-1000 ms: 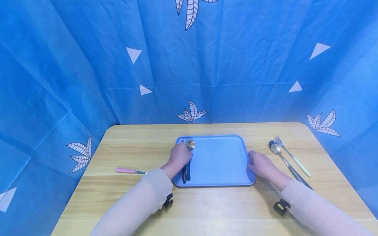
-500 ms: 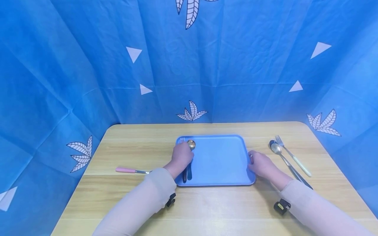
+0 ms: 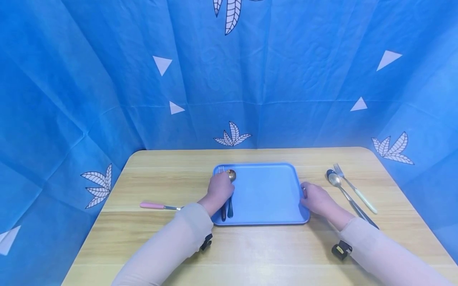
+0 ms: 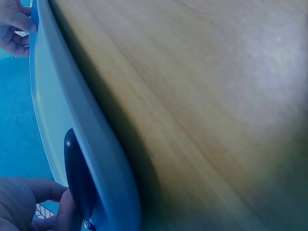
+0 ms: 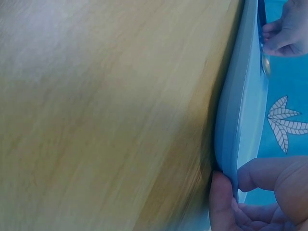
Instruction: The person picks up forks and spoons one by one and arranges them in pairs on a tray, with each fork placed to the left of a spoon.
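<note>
At the left edge of the blue tray (image 3: 268, 194), my left hand (image 3: 219, 188) pinches the gold-bowled spoon (image 3: 232, 175). A fork (image 3: 221, 169) lies just beside it; my hand covers the middle of both. At the tray's right edge, my right hand (image 3: 315, 198) grips the rim. The tray sits between the left and right edges of the worktop (image 3: 264, 250).

The right wrist view exposes a detail hidden from the head view: one digit bears on the outside of the rim and another on the inside. The left wrist view shows a dark handle (image 4: 79, 173) at close range, my left fingertips against it; I cannot tell whether it is the spoon's or the fork's.

Only the head view covers the remaining cutlery. Toward the worktop's left edge lies a pink-handled utensil (image 3: 153, 205), its inner end meeting my left sleeve (image 3: 195, 222). Toward the right edge, a metal spoon (image 3: 335, 180) and a pale-green-handled fork (image 3: 364, 200) lie side by side, slanting toward the near right corner.
</note>
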The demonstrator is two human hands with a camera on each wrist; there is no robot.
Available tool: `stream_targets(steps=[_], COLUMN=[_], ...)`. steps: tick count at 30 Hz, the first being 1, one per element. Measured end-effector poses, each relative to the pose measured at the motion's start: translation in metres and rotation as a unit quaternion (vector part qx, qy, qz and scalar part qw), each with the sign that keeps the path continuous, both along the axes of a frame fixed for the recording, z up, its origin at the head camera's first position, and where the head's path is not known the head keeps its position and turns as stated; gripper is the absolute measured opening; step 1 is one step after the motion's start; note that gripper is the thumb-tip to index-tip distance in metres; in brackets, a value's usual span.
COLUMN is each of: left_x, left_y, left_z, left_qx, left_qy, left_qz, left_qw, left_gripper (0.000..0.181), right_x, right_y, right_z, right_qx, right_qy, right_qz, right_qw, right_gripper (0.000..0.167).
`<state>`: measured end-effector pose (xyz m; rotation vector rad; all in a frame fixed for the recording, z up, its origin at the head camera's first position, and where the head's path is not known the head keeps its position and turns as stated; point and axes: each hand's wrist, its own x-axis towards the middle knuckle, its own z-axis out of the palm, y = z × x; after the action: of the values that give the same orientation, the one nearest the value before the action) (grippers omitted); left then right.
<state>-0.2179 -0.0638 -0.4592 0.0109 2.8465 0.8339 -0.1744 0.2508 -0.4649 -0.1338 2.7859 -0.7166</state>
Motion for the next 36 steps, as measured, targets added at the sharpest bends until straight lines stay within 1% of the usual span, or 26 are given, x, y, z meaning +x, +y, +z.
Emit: stream_targets(steps=[2,5,8,14,21,25,30,36], left_x=[0.0004,0.0004,-0.0001,-0.0011,-0.0014,-0.0015,-0.0019,-0.0017], left_y=[-0.0007,-0.0014,-0.0019,-0.0019,-0.0018,-0.0019,-0.0017,-0.0014], left_z=[0.0001,0.0000,-0.0005,-0.0019,-0.0016,-0.0015,-0.0014,-0.0004], left_qx=[-0.001,0.006,0.011,0.008,0.016,0.018,0.015,0.012], left_qy=[0.002,-0.004,-0.011,-0.006,-0.018,-0.019,-0.017,-0.016], left_qz=[-0.001,0.001,0.003,-0.001,0.008,0.009,0.008,0.010], left_qw=[1.0000,1.0000,0.9999,1.0000,0.9997,0.9996,0.9997,0.9998], left_gripper=[0.007,0.005,0.006,0.009,0.009,0.009,0.013,0.010], right_x=[-0.0003,-0.0007,-0.0010,-0.0005,0.0001,0.0000,-0.0005,-0.0013], right_y=[0.0002,0.0004,0.0007,0.0007,-0.0004,-0.0008,-0.0007,0.0004], right_z=[-0.0001,-0.0006,-0.0012,-0.0014,-0.0014,-0.0014,-0.0025,-0.0026], right_qx=[0.001,0.003,0.005,0.001,0.000,-0.002,-0.003,-0.004], right_qy=[0.000,0.001,0.002,-0.001,-0.002,-0.004,-0.003,-0.005], right_qz=[0.000,0.001,0.002,-0.001,-0.003,-0.005,-0.005,-0.005], right_qw=[1.0000,1.0000,1.0000,1.0000,1.0000,1.0000,1.0000,1.0000], right_gripper=[0.055,0.055,0.055,0.055,0.055,0.055,0.055,0.055])
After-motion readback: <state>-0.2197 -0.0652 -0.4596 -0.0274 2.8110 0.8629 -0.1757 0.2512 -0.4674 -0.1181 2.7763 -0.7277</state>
